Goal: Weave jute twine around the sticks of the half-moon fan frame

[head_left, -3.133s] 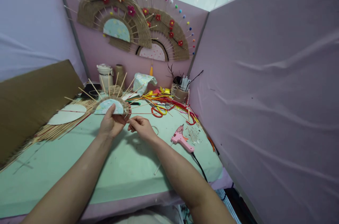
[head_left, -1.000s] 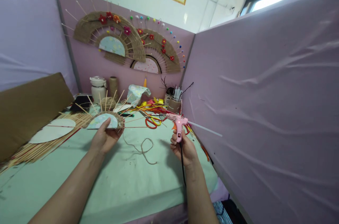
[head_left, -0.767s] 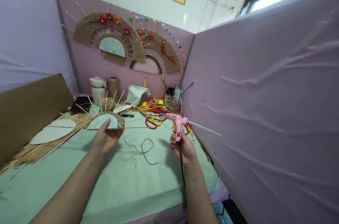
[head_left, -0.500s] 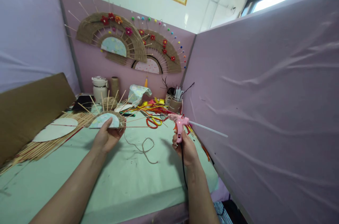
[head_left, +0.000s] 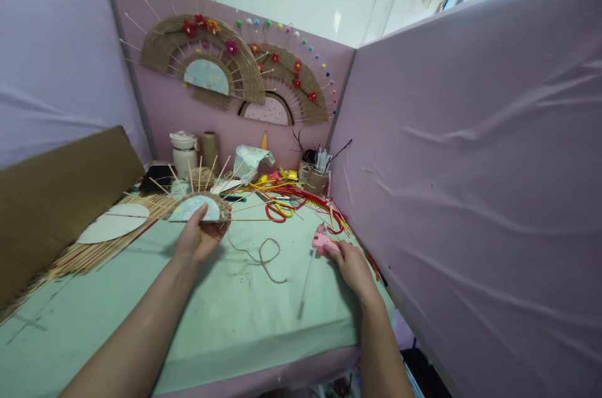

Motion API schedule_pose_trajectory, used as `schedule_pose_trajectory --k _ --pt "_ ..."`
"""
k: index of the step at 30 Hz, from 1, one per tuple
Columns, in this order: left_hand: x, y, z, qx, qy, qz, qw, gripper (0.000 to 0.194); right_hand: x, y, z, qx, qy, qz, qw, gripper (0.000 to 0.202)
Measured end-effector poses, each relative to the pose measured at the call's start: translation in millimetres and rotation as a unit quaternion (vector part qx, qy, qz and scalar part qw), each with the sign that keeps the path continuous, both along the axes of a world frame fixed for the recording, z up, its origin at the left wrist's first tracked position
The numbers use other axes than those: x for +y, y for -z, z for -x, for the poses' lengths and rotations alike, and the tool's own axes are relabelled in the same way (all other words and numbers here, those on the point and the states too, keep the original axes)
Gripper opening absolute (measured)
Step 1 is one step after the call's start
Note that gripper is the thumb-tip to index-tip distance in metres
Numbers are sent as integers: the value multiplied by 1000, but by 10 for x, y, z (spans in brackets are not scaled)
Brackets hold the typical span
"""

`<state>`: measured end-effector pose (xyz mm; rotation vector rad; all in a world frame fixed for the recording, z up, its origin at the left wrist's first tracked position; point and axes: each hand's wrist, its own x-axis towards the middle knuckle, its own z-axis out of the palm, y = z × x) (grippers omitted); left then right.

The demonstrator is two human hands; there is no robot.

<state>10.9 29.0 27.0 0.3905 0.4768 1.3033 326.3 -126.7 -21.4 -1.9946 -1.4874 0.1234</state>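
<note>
My left hand (head_left: 202, 236) grips a half-round piece (head_left: 188, 207) with a pale floral face and a twine-wrapped rim, held above the table. Thin wooden sticks fan out from its rim. A loose twine strand (head_left: 263, 260) trails from it onto the green tablecloth. My right hand (head_left: 352, 263) is closed around the handle of a pink hot glue gun (head_left: 323, 240), low over the table's right side. A translucent glue stick (head_left: 306, 285) juts from its back toward me. Fingers of my right hand are partly hidden behind the handle.
Red and yellow scissors (head_left: 278, 211) lie near coloured pipe cleaners (head_left: 320, 197). Wooden sticks and a white oval card (head_left: 115, 222) lie at left by a brown board (head_left: 66, 191). A canister (head_left: 184, 153), twine cone (head_left: 210, 150) and pot of glue sticks (head_left: 317, 180) stand behind. Purple panels enclose the table.
My right hand has moved lower and a little right, turning the glue gun so its stick points toward me instead of rightward. My left hand keeps hold of the half-round piece.
</note>
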Motion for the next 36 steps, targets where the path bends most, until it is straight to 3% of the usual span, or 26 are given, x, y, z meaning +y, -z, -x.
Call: schedule_pose_trajectory --k 4,8,12,15,18,21,26,29,32,36 --pt "-26 -11 0 1 23 8 1000 24 -20 57 -1 -30 8 38 999 18" --pt "-68 -17 2 -5 49 -10 999 23 -47 -102 59 -38 42 4 998 38" --pt "-121 -25 14 -15 88 -28 996 22 106 -400 379 109 -81 -100 986 34" --pt "-150 -31 18 -19 109 -32 993 24 393 -521 799 286 -231 -70 927 25" --pt "-165 -38 5 -17 102 -50 993 23 711 -506 1240 400 -293 -35 868 17" --pt "-173 -48 -13 0 90 -77 993 22 909 -425 1560 500 -346 8 794 24" --pt "-176 -59 -17 6 101 -86 991 23 907 -349 1701 617 -384 67 684 38" --pt "-169 -51 -6 -11 94 -83 992 23 841 -355 1668 644 -408 100 640 45" --pt "-153 -39 14 -21 108 -72 991 24 822 -347 1639 640 -414 105 639 37" --pt "-122 -41 52 -36 84 -53 994 24 874 -308 1606 633 -377 80 671 24"
